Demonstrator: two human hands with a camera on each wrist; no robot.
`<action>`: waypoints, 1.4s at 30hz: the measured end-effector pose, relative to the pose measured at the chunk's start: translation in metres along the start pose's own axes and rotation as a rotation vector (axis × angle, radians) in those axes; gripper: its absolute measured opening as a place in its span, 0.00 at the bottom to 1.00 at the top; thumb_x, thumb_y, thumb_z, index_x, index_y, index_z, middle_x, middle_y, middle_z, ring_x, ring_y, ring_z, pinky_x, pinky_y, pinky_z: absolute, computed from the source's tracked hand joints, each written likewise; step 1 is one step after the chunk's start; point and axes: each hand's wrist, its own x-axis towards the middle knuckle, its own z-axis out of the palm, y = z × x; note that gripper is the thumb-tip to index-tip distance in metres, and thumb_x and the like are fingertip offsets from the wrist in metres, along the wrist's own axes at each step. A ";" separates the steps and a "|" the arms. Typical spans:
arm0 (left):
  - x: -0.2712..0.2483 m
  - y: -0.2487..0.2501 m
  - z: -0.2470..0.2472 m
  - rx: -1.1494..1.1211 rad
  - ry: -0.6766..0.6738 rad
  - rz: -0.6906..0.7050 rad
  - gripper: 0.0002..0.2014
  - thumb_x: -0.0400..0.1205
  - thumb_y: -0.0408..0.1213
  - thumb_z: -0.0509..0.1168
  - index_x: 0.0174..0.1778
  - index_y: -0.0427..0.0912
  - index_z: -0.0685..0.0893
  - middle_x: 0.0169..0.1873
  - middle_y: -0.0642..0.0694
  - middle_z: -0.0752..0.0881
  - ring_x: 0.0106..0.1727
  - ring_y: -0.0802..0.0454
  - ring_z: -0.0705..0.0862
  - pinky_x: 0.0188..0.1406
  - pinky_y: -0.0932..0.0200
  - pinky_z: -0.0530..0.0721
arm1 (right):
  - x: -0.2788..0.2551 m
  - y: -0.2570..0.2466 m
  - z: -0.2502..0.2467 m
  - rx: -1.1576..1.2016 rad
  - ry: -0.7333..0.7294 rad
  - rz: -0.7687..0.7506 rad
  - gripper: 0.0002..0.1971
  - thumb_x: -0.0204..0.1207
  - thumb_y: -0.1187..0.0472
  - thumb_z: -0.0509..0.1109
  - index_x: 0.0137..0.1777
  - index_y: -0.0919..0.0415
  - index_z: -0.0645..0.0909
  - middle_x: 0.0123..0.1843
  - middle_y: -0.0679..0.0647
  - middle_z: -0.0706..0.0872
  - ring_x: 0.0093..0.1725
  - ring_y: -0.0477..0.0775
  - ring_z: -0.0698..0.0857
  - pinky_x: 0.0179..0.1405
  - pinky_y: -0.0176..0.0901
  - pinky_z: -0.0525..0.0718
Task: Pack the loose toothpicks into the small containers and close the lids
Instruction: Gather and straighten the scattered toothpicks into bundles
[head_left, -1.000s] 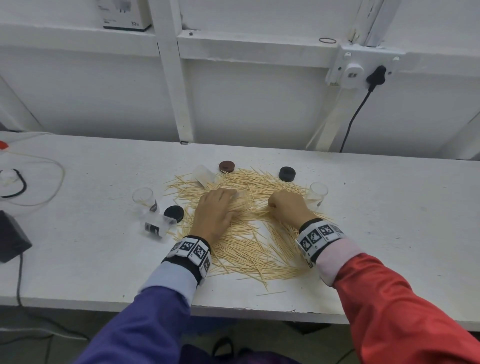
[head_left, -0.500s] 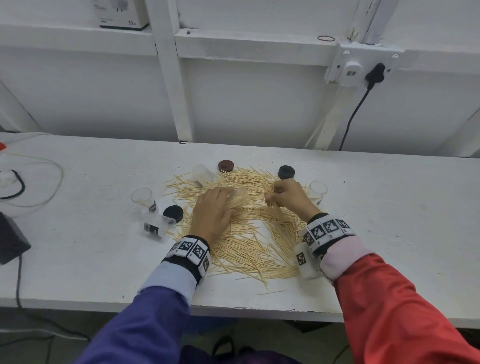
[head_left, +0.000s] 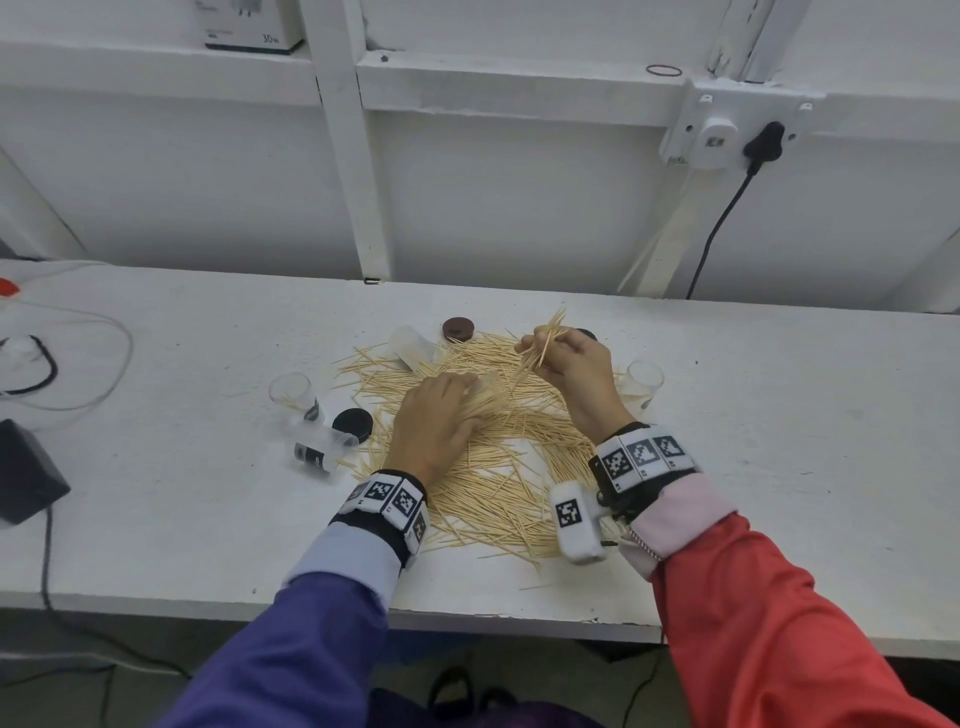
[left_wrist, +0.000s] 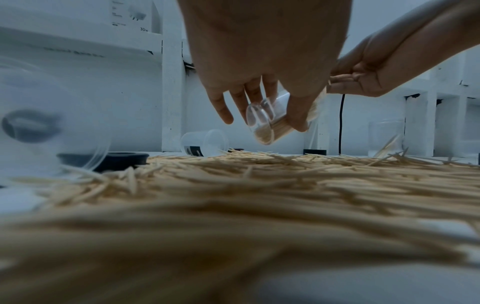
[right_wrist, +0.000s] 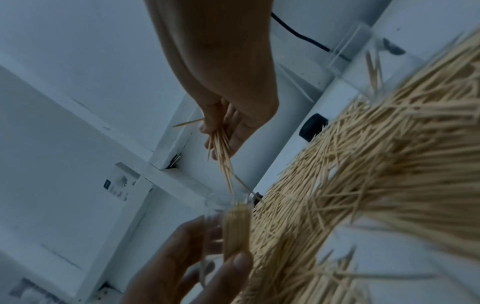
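A wide heap of loose toothpicks (head_left: 498, 467) covers the middle of the white table (head_left: 779, 441). My left hand (head_left: 467, 387) rests low over the heap and grips a small clear container (left_wrist: 270, 121), tilted and partly filled with toothpicks. My right hand (head_left: 537, 348) is raised above the heap's far side and pinches a bundle of toothpicks (right_wrist: 222, 154), whose tips point down toward the open mouth of the held container (right_wrist: 233, 218).
Other clear containers: one upright at the left (head_left: 292, 392), one lying with a label (head_left: 322, 449), one lying at the back (head_left: 413, 345), one upright at the right (head_left: 643, 382). A brown lid (head_left: 458, 328) and a black lid (head_left: 353, 423) lie nearby. Cables and a black box (head_left: 26, 467) sit far left.
My right hand closed on a bundle of toothpicks in the heap and lifted it up and away from me. My left hand has stayed in place with the container.
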 end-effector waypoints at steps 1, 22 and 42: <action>0.000 0.000 0.000 -0.001 -0.001 0.000 0.26 0.80 0.49 0.70 0.72 0.41 0.76 0.64 0.46 0.82 0.65 0.46 0.78 0.64 0.51 0.73 | 0.000 0.002 0.003 0.039 0.007 0.002 0.07 0.82 0.64 0.68 0.55 0.67 0.81 0.49 0.62 0.90 0.49 0.53 0.90 0.50 0.42 0.88; -0.001 0.000 0.001 -0.088 0.072 -0.024 0.24 0.80 0.50 0.68 0.70 0.43 0.77 0.60 0.48 0.83 0.60 0.50 0.79 0.54 0.57 0.75 | -0.016 0.035 0.035 0.040 0.078 -0.041 0.05 0.78 0.65 0.72 0.50 0.66 0.83 0.49 0.56 0.91 0.48 0.41 0.89 0.45 0.25 0.81; -0.001 0.002 -0.001 -0.113 0.054 0.000 0.26 0.81 0.50 0.67 0.73 0.42 0.74 0.61 0.48 0.82 0.61 0.51 0.78 0.55 0.59 0.76 | -0.013 0.046 0.042 -0.081 -0.063 0.049 0.13 0.86 0.57 0.61 0.55 0.57 0.87 0.55 0.54 0.89 0.57 0.55 0.86 0.64 0.51 0.82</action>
